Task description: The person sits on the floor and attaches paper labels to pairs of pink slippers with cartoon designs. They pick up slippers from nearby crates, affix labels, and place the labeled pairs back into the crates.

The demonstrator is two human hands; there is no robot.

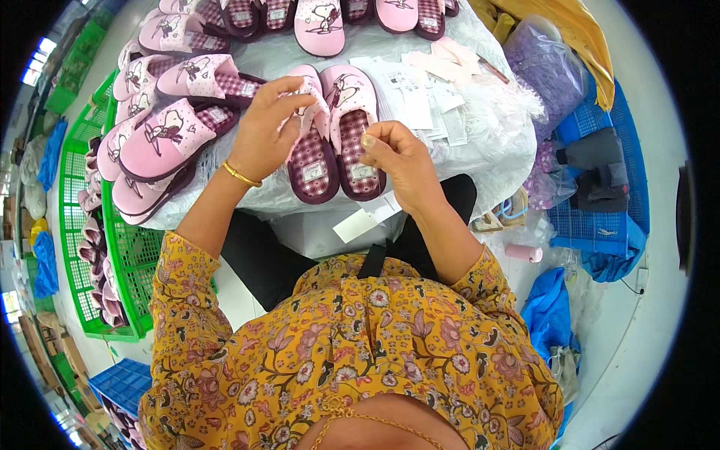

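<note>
A pair of pink slippers with checked maroon insoles (336, 142) lies side by side on the plastic-covered table (480, 142) in front of me. My left hand (264, 131) pinches the pink upper of the left slipper (311, 142) between thumb and fingers. My right hand (396, 154) hovers at the right slipper (355, 127), fingers closed together, thumb up; whether it pinches something small I cannot tell. A gold bangle sits on my left wrist.
Several more pink slippers (169, 135) are piled at the left and along the far edge. White paper tags (420, 90) lie to the right. A green crate (124, 247) of slippers stands at the left, blue crates (600, 217) and plastic bags at the right.
</note>
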